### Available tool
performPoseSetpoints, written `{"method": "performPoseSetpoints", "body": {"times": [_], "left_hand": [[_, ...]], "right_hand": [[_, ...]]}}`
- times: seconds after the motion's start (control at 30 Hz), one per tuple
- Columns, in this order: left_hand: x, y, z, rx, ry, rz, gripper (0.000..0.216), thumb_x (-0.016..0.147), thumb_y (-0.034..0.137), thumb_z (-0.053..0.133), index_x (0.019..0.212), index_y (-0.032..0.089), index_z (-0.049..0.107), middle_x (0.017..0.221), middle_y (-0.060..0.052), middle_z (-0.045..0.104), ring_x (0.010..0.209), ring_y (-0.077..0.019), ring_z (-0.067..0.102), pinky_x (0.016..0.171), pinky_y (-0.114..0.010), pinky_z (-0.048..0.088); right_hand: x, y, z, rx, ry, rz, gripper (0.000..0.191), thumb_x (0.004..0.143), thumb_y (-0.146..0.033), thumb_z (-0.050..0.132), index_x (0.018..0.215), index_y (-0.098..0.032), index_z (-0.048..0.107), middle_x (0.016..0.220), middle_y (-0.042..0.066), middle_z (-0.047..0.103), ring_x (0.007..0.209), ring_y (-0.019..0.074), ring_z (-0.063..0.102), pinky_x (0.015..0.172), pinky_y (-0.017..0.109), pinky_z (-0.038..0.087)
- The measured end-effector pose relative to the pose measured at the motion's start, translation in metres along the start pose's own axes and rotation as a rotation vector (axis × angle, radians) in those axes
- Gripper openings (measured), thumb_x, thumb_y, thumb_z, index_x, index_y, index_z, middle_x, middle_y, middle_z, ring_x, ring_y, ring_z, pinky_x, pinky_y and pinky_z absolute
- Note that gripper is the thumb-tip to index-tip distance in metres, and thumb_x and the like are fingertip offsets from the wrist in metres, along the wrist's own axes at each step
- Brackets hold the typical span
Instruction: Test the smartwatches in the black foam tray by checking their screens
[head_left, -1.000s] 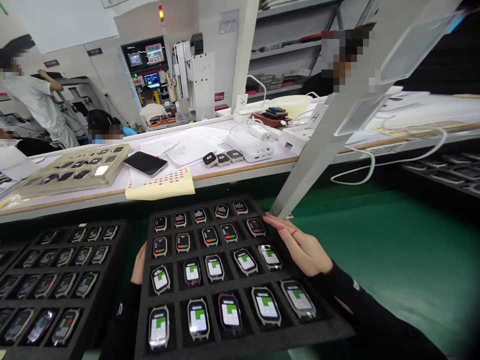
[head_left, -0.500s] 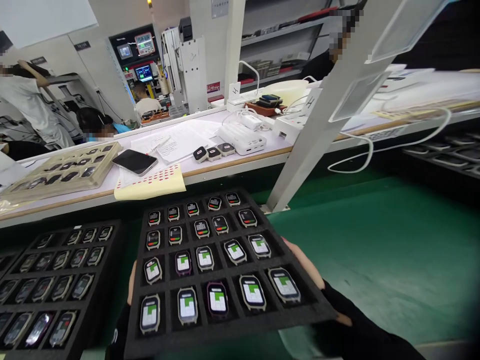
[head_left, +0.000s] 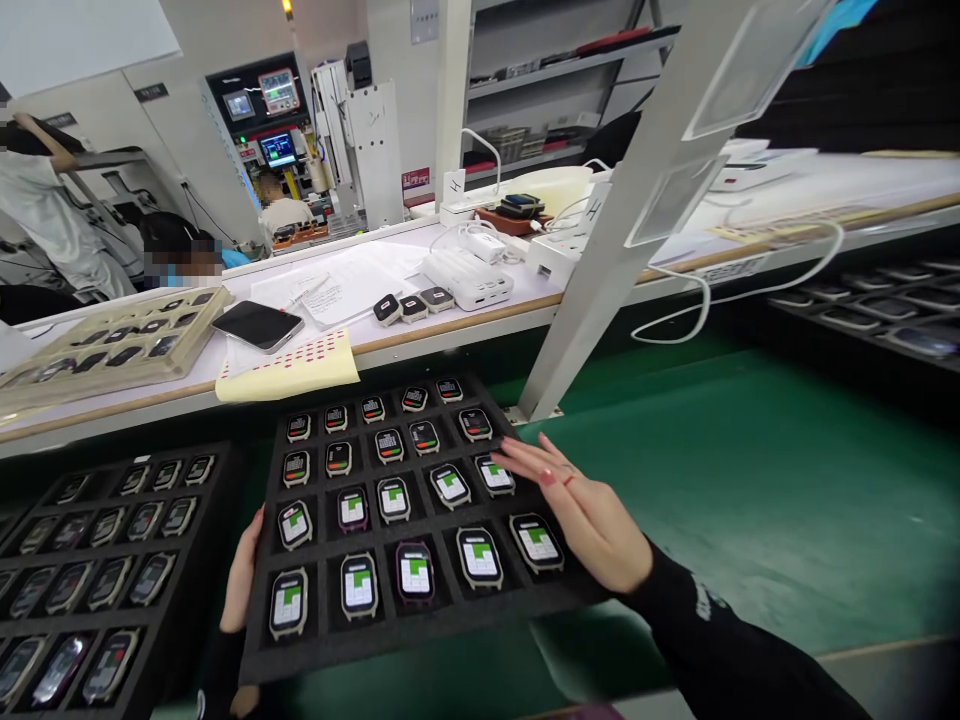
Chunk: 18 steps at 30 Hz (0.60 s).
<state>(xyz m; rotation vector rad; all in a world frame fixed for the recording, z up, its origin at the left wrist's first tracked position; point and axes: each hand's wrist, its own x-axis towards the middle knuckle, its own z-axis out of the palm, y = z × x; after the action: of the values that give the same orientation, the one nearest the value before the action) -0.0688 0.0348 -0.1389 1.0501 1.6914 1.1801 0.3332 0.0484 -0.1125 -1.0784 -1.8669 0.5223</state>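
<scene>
A black foam tray (head_left: 356,640) lies in front of me, its pockets holding rows of smartwatch bodies without straps. The near two rows have lit white and green screens, like the purple-framed smartwatch (head_left: 415,572); the far rows show dark screens with red and green marks. My left hand (head_left: 243,575) grips the tray's left edge, its fingertips partly hidden behind the foam. Over the right edge, my right hand (head_left: 592,520) is open with fingers stretched out, the tips above a smartwatch (head_left: 496,475) in the right-hand column.
A second watch tray (head_left: 191,590) sits at left, and another watch tray (head_left: 862,325) at far right. On the raised shelf are a black phone (head_left: 257,325), a beige tray (head_left: 180,350), papers and a white charger (head_left: 469,280). A slanted metal post (head_left: 577,320) stands behind the green surface (head_left: 750,450).
My right hand has come from the tray's right side to over its top, fingers now spread out. The tray sits slightly further left in view. My left hand stays at its left edge.
</scene>
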Motion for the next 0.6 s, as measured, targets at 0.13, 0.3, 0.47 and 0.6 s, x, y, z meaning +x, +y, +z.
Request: {"method": "performPoseSetpoints", "body": {"times": [0.13, 0.3, 0.47, 0.6], "left_hand": [[-0.015, 0.014, -0.004, -0.164, -0.060, -0.081, 0.064, 0.085, 0.056, 0.054, 0.139, 0.023, 0.050, 0.146, -0.001, 0.050, 0.142, -0.0258, 0.033, 0.120, -0.038, 0.026], [-0.033, 0.038, 0.000, 0.110, -0.065, -0.008, 0.067, 0.090, 0.057, 0.049, 0.148, 0.026, 0.036, 0.156, 0.003, 0.033, 0.146, -0.0199, 0.025, 0.123, -0.032, 0.014], [-0.042, 0.047, 0.007, 0.269, -0.005, -0.087, 0.065, 0.092, 0.060, 0.043, 0.150, 0.036, 0.028, 0.158, 0.010, 0.027, 0.147, -0.0176, 0.021, 0.123, -0.034, 0.011], [-0.038, 0.042, 0.005, 0.275, -0.036, -0.043, 0.061, 0.096, 0.054, 0.038, 0.151, 0.031, 0.025, 0.159, 0.009, 0.024, 0.147, -0.0151, 0.018, 0.123, -0.031, 0.009]], "right_hand": [[-0.004, -0.004, 0.006, -0.138, 0.006, -0.155, 0.040, 0.108, -0.022, 0.026, 0.133, -0.021, 0.059, 0.125, 0.006, 0.062, 0.128, 0.0273, 0.047, 0.116, 0.058, 0.022], [-0.005, 0.001, 0.010, -0.207, -0.054, -0.194, 0.038, 0.105, -0.015, 0.030, 0.131, -0.019, 0.058, 0.118, 0.006, 0.066, 0.130, 0.0273, 0.043, 0.116, 0.059, 0.019], [-0.003, -0.003, 0.004, -0.183, -0.017, -0.182, 0.039, 0.105, -0.013, 0.028, 0.131, -0.017, 0.056, 0.122, 0.007, 0.063, 0.127, 0.0263, 0.046, 0.114, 0.058, 0.021], [0.005, -0.010, 0.002, -0.180, -0.040, -0.200, 0.038, 0.104, -0.012, 0.028, 0.129, -0.018, 0.057, 0.120, 0.005, 0.065, 0.127, 0.0257, 0.046, 0.115, 0.057, 0.020]]}}
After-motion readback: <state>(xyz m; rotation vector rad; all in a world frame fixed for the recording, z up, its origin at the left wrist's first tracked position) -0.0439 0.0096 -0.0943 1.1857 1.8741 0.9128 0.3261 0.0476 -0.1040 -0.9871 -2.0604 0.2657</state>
